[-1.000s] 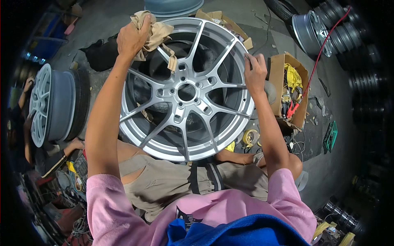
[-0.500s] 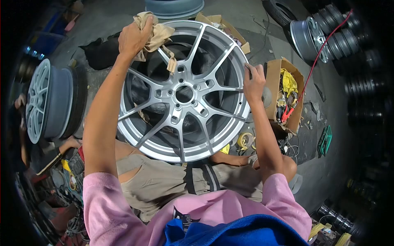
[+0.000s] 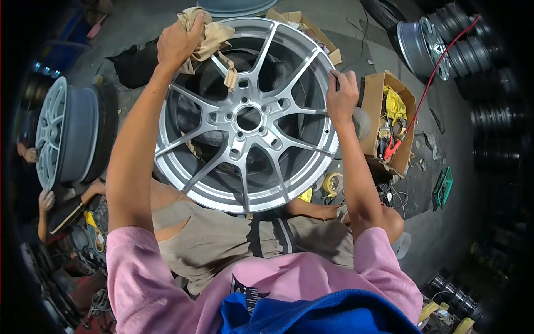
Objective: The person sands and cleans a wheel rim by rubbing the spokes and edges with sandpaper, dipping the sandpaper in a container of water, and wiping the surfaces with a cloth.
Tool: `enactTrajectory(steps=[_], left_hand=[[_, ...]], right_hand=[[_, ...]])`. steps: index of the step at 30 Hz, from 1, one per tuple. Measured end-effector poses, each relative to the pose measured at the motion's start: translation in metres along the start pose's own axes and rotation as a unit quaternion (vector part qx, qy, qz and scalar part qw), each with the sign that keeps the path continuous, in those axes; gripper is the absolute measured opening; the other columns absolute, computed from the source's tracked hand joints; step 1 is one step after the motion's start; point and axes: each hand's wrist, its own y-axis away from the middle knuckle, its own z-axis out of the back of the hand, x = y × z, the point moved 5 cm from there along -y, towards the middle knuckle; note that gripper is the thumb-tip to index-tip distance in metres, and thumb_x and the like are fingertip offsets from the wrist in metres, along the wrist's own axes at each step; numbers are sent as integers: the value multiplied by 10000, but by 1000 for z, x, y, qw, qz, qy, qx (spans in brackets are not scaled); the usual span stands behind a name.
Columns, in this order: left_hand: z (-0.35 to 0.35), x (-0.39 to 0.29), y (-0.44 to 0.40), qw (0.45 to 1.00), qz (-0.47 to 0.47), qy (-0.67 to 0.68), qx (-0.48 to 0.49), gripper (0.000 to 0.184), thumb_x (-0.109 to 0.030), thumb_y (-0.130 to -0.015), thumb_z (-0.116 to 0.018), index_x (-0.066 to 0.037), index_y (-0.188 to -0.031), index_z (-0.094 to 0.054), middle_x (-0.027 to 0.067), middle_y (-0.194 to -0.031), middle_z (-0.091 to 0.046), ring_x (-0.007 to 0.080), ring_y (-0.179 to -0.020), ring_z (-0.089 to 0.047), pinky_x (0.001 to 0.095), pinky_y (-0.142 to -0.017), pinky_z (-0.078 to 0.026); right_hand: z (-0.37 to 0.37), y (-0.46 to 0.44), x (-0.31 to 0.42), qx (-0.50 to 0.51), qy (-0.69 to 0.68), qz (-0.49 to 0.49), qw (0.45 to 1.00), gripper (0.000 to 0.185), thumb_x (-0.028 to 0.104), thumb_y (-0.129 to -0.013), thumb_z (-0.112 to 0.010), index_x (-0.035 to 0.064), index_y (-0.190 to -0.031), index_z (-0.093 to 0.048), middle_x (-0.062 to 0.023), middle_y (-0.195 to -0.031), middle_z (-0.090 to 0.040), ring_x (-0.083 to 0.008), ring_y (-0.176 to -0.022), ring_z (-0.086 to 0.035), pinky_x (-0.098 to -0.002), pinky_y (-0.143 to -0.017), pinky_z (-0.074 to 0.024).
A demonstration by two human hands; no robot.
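Observation:
A silver multi-spoke wheel rim (image 3: 248,118) lies face up in front of my lap, over a darker round form that shows between its spokes. My left hand (image 3: 179,43) is closed on a beige cloth (image 3: 210,42) at the rim's upper left edge, and a loose strip of it hangs over a spoke. At the upper right edge of the rim is my right hand (image 3: 342,96), its fingers bent and pressed together around a small dark piece that I cannot make out.
To the right stands a cardboard box (image 3: 374,114) with yellow material and red-handled tools. A tape roll (image 3: 333,184) lies nearer. Another rim (image 3: 81,133) stands at the left, with a co-worker's hands beside it. A green tray (image 3: 443,188) and stacked rims (image 3: 495,117) are farther right.
Both hands keep their holds at the rim's edge. The view has shifted slightly. At the far left, the co-worker's hands have moved lower along the other rim.

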Motion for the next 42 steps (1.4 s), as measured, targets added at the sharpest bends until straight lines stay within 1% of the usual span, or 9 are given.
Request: enactTrajectory(steps=[5,13,16,18,23,33,35,39,42], left_hand=[[5,-1,2,999,-8,24,-38,872,-761,-951,-514,65,-1086,-760,361,-1059,-723,535,-1089,-678,559,-963,-521],[5,2,-3,999,4,3,-36,865,-755,-956,-512,65,-1087,-757,354,-1063,-725,534,-1088,-679,558,-965,-522],[2,2,3,999,-7,34,-34,856,-752,-959,-509,55,-1087,-764,353,-1059,-727,535,-1090,-679,559,-965,-522],[-1,3,-1,1000,4,9,-24,877,-752,-947,-511,80,-1063,-765,358,-1060,-727,523,-1071,-694,546,-962,-533],[3,3,-4,999,-7,13,-44,868,-748,-947,-515,75,-1051,-770,337,-1059,-737,522,-1060,-697,552,-950,-537],[6,-5,3,1000,0,8,-28,842,-732,-960,-508,60,-1047,-778,338,-1056,-735,511,-1077,-694,548,-960,-535],[6,-4,3,1000,4,4,-30,846,-737,-958,-504,57,-1053,-778,341,-1059,-733,507,-1082,-694,548,-960,-536],[3,-3,2,999,11,-16,-26,847,-740,-954,-509,55,-1070,-775,343,-1065,-731,510,-1084,-692,544,-962,-536],[3,-2,2,1000,16,-10,-25,841,-740,-951,-516,51,-1073,-775,342,-1061,-732,515,-1082,-691,545,-966,-535]], right_hand=[[7,10,-5,6,-13,-48,999,111,50,-944,-718,-10,-1033,-745,-166,-898,-603,-364,-828,-634,-437,-747,-498],[2,0,4,-13,-22,-34,999,125,54,-942,-721,-27,-1034,-747,-174,-907,-609,-369,-830,-634,-439,-754,-500],[4,9,-3,18,-21,-84,996,125,56,-940,-723,-31,-1028,-743,-178,-907,-607,-373,-832,-630,-444,-755,-495],[0,0,0,-11,-18,-24,999,123,50,-938,-725,-30,-1029,-748,-179,-906,-608,-375,-835,-630,-444,-761,-496],[3,2,1,-5,-23,-30,999,102,9,-911,-724,-13,-1010,-740,-155,-907,-613,-363,-860,-639,-460,-752,-497],[7,-23,4,-3,7,45,999,95,77,-930,-751,2,-988,-749,-158,-908,-636,-363,-839,-623,-443,-756,-492],[16,-20,-12,28,-107,-80,991,145,99,-915,-775,-9,-1009,-748,-165,-917,-645,-362,-824,-651,-462,-734,-503],[21,0,-29,58,-82,-98,990,164,105,-920,-778,-20,-1012,-725,-184,-913,-652,-385,-821,-670,-469,-726,-508],[21,1,-20,25,-6,-17,1000,151,85,-908,-775,-11,-984,-687,-179,-918,-648,-394,-834,-663,-478,-730,-508]])
